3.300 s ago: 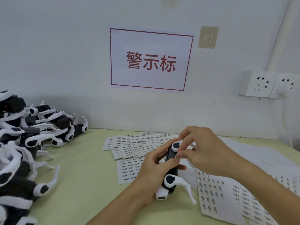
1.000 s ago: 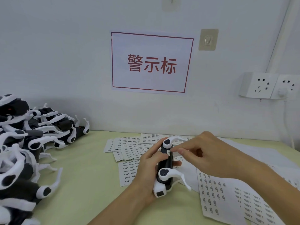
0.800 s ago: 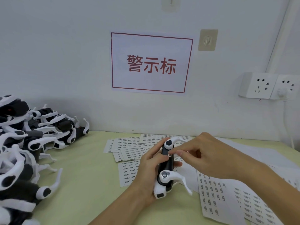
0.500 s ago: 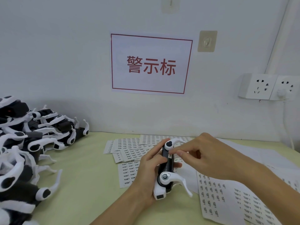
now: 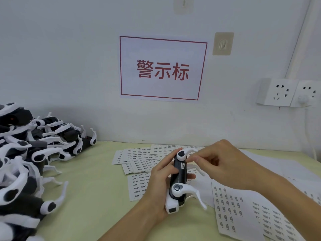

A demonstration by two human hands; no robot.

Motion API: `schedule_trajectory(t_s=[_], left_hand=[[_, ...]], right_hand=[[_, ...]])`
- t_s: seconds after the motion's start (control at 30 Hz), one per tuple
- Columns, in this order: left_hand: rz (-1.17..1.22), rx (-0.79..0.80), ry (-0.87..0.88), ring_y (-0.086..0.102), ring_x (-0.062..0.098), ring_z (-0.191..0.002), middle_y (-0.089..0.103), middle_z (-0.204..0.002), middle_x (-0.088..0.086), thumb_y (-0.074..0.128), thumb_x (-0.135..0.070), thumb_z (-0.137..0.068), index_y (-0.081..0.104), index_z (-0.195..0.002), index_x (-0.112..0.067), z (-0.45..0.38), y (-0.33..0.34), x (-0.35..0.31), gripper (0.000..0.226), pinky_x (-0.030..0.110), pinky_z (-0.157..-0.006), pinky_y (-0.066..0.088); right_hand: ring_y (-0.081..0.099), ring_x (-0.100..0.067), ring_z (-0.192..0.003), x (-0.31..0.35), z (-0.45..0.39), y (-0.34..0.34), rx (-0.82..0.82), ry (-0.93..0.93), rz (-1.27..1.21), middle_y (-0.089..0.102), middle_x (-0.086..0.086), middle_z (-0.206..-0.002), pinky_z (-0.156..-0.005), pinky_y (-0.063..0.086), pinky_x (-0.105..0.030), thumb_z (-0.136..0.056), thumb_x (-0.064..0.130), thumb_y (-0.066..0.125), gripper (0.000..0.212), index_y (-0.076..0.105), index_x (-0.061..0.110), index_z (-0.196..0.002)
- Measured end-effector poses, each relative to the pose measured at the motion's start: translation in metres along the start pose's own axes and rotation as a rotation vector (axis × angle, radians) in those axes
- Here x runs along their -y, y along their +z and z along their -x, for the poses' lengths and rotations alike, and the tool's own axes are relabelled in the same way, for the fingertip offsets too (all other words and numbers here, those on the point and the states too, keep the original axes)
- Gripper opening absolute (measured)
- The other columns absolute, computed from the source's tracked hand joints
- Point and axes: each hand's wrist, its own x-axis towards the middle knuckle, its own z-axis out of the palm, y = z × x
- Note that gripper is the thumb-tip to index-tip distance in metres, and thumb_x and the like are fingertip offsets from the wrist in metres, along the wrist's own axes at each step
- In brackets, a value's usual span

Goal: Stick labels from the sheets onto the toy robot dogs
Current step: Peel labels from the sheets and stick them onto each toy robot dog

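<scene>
My left hand grips a black-and-white toy robot dog upright above the table, belly side toward me. A small white label sits stuck on its black body near the upper leg joint. My right hand hovers just right of the dog, thumb and forefinger tips close to the upper white leg, off the label and holding nothing that I can see. Label sheets lie fanned out behind the dog, and a larger label sheet lies under my right forearm.
A heap of several black-and-white toy dogs fills the left side of the pale green table. A red-framed wall sign hangs behind, with wall sockets and a white cable at the right.
My right fingertip pressed the label on the dog's body, then lifted off up and to the right. My left hand has kept hold of the dog and turned it slightly.
</scene>
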Motion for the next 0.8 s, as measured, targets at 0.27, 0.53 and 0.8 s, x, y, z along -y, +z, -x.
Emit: schedule_trajectory(t_s=[0.27, 0.53, 0.8], left_hand=[[0.014, -0.017, -0.012, 0.066, 0.039, -0.083, 0.067, -0.12, 0.025, 0.052, -0.002, -0.062, 0.067, -0.126, -0.013, 0.0004, 0.0011, -0.0004, 0.066, 0.043, -0.076, 0.053], [0.006, -0.016, -0.015, 0.067, 0.038, -0.08, 0.065, -0.119, 0.027, 0.054, -0.004, -0.062, 0.068, -0.124, -0.014, 0.002, 0.0017, -0.0007, 0.065, 0.043, -0.075, 0.053], [0.003, -0.022, -0.006, 0.067, 0.038, -0.084, 0.065, -0.121, 0.026, 0.055, -0.004, -0.062, 0.069, -0.123, -0.013, 0.001, 0.0018, -0.0006, 0.063, 0.043, -0.077, 0.053]], right_hand=[[0.027, -0.013, -0.046, 0.0, 0.0009, 0.0014, 0.069, 0.028, -0.026, 0.034, 0.0, -0.048, -0.049, 0.029, -0.034, -0.098, 0.032, 0.053, 0.027, 0.075, 0.047, -0.099], [0.026, -0.014, -0.047, -0.0018, 0.0008, 0.0006, 0.052, 0.037, 0.009, 0.034, -0.003, -0.05, -0.049, 0.028, -0.034, -0.096, 0.039, 0.048, 0.033, 0.078, 0.025, -0.097], [0.027, -0.013, -0.047, -0.0004, 0.0018, 0.0009, 0.063, 0.018, -0.021, 0.034, -0.002, -0.05, -0.049, 0.027, -0.032, -0.097, 0.034, 0.052, 0.026, 0.077, 0.042, -0.098]])
